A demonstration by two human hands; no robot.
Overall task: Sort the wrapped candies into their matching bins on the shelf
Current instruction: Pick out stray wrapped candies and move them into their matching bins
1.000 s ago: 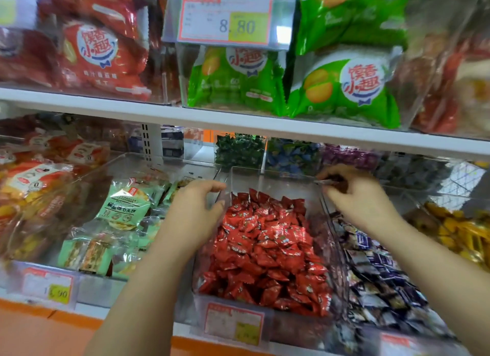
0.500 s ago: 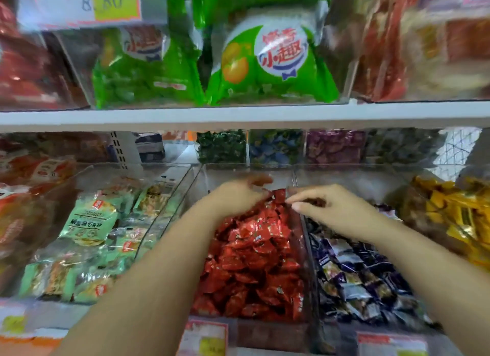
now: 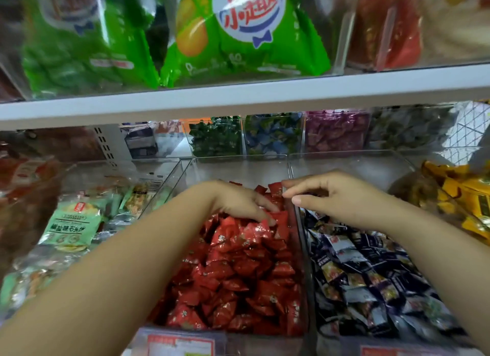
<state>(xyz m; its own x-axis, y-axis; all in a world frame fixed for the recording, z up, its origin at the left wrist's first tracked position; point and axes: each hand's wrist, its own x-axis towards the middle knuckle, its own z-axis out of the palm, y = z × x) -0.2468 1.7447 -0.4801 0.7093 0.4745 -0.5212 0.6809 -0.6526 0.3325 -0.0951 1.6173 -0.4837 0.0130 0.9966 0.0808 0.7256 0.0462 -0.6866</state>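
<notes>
A clear bin [image 3: 240, 161] in the middle of the shelf holds a heap of red wrapped candies [image 3: 238, 276]. My left hand [image 3: 238, 203] reaches into its far end, fingers laid straight on the red candies. My right hand [image 3: 342, 199] hovers over the divider between this bin and the neighbouring bin of dark blue and silver wrapped candies [image 3: 371, 281]. Its thumb and forefinger curl close together beside an upright red candy [image 3: 275, 190]. Whether they pinch anything is unclear.
Yellow wrapped candies [image 3: 464, 196] fill the bin at far right and green snack packs [image 3: 71, 223] the bin at left. Small back bins hold green [image 3: 216, 137], blue [image 3: 273, 133] and purple [image 3: 336, 130] candies. The upper shelf edge [image 3: 238, 98] hangs overhead, carrying green bags [image 3: 244, 29].
My view has moved closer and to the right. Both hands have come together at the far end of the red candy bin; my left hand went from the bin's left wall onto the candies.
</notes>
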